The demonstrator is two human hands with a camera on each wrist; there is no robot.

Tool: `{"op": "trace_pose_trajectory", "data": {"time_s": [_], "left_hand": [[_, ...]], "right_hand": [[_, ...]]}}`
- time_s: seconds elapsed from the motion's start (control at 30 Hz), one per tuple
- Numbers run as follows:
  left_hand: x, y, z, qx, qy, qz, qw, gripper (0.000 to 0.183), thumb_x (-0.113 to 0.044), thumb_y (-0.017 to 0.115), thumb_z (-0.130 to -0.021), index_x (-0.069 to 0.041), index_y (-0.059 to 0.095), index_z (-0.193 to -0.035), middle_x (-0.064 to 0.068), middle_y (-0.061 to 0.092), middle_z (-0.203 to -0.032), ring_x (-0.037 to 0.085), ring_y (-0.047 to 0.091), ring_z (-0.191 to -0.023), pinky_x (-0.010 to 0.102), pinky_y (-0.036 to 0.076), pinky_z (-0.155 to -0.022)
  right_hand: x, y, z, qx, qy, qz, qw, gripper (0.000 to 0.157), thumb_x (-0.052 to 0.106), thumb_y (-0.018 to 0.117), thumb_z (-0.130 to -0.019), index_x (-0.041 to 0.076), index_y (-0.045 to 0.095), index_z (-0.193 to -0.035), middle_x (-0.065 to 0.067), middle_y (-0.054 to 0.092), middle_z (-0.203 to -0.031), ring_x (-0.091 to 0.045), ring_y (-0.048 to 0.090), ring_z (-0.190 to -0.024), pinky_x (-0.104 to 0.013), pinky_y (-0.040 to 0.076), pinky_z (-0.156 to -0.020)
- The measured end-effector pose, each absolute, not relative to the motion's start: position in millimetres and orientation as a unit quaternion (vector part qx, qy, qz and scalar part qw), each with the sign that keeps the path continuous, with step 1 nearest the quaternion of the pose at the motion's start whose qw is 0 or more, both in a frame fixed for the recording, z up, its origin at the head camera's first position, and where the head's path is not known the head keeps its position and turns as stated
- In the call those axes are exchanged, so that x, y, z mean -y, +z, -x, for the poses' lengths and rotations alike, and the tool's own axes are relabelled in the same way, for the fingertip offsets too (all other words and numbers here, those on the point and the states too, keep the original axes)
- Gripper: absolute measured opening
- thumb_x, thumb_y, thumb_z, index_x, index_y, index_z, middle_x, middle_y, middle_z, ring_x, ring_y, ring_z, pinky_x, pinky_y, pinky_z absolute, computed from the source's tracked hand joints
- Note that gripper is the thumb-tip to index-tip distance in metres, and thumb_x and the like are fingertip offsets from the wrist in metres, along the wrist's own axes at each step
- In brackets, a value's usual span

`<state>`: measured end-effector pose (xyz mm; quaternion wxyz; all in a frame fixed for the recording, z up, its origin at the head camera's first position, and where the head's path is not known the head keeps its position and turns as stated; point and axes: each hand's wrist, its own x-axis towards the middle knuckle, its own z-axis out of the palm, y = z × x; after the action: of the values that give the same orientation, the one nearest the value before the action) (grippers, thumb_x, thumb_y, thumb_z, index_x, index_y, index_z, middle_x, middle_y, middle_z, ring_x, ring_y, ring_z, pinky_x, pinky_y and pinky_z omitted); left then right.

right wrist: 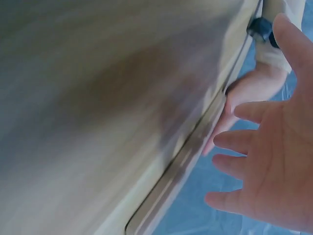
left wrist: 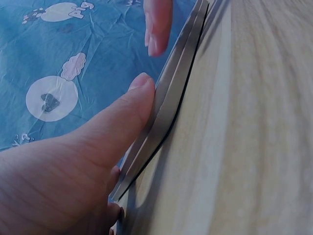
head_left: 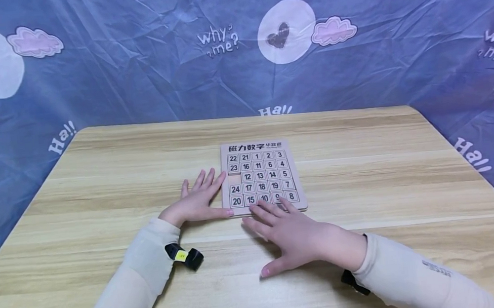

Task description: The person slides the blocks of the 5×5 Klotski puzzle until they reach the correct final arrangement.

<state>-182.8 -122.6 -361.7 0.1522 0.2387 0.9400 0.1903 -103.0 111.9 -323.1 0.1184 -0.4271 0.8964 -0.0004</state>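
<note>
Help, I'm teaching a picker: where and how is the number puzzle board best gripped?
I'd squeeze the number puzzle board inward by its left rim and right rim, coming from both sides: it lies flat, so its underside looks out of reach, but its low, straight walls stand above the table. The left hand is at the left rim; no hand covers the right one.

Left hand (head_left: 196,204), right hand (head_left: 297,236): backs up, fingers (right wrist: 234,141) extended, spread.
</note>
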Motion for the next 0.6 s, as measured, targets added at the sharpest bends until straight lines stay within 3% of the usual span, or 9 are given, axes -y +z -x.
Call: {"op": "trace_pose_trajectory", "data": {"time_s": [0.6], "left_hand": [[124,-359,182,-0.940,0.189,-0.234,0.163,0.098,-0.068,0.050,-0.068,-0.022,0.001,-0.140,0.011,-0.006,-0.142,0.028,-0.012,-0.126,0.054,-0.015,-0.092]], "right_hand": [[-169,-319,105,-0.930,-0.015,0.352,0.102,0.095,0.072,0.043,-0.068,0.012,0.022,-0.138,-0.016,0.017,-0.140,-0.032,0.008,-0.127,-0.058,0.008,-0.094]]}}
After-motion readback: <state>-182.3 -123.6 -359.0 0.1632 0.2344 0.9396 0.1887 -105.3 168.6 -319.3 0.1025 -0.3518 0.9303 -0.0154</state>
